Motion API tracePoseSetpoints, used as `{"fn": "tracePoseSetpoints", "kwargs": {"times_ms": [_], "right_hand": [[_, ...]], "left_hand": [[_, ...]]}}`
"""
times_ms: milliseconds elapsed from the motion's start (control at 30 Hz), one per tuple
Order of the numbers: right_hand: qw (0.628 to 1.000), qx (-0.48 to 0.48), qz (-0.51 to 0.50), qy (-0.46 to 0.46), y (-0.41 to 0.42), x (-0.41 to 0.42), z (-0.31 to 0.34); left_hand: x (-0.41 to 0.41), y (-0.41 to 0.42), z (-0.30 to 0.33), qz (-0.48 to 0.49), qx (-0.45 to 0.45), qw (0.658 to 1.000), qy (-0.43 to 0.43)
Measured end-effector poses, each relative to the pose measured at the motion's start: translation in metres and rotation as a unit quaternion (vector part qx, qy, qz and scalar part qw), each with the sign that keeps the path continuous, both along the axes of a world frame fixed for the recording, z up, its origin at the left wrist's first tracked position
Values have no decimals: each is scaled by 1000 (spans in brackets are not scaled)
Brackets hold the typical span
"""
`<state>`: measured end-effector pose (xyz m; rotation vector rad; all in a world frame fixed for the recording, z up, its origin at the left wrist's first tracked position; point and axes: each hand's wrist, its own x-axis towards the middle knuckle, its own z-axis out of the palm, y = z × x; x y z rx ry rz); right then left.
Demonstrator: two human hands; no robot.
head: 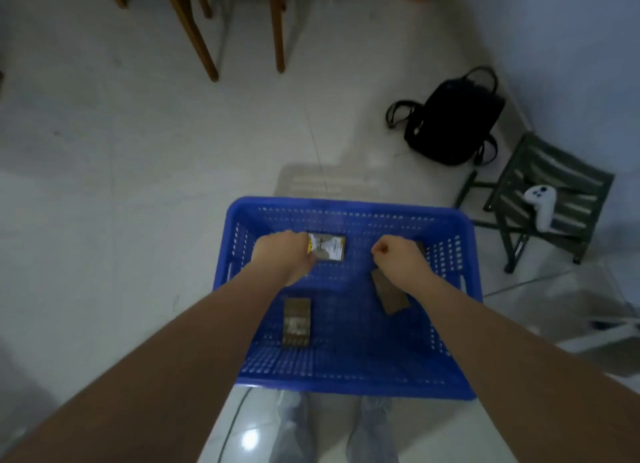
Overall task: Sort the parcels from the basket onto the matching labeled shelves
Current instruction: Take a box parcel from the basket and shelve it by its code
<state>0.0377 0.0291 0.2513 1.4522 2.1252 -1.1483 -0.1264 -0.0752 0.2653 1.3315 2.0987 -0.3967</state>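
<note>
A blue plastic basket (pixel 346 390) stands on the floor in front of my feet. My left hand (pixel 282 255) reaches into its far left part and grips the left edge of a brown parcel with a white and yellow label (pixel 329 248). My right hand (pixel 398 260) is curled into a fist over the far right part. A brown parcel edge (pixel 420 247) peeks out behind its fingers, and the rest of it is hidden. Two more brown parcels lie on the basket floor, one near left (pixel 297 322) and one under my right wrist (pixel 389 293).
A black backpack (pixel 450 120) lies on the tiled floor beyond the basket on the right. A small green folding stool (pixel 585 185) holding a white controller (pixel 540 206) stands by the wall. Wooden furniture legs (pixel 204 47) rise at the far left.
</note>
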Motion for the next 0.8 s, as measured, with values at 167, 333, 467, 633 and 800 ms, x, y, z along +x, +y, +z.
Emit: {"fn": "tracePoseSetpoints", "kwargs": {"times_ms": [167, 333, 467, 633, 800], "right_hand": [[995, -81, 50, -39, -28, 14, -115], [986, -156, 18, -57, -52, 34, -209], [984, -169, -3, -57, -64, 37, -273], [982, -177, -17, -71, -71, 26, -339], [980, -184, 14, -80, -75, 13, -374]], "left_hand": [[14, -11, -120, 21, -71, 997, -27], [30, -49, -220, 62, -134, 987, -58], [33, -72, -288, 94, -171, 979, -52], [34, -90, -360, 159, -216, 961, -61], [51, -91, -412, 320, -216, 916, -106]]}}
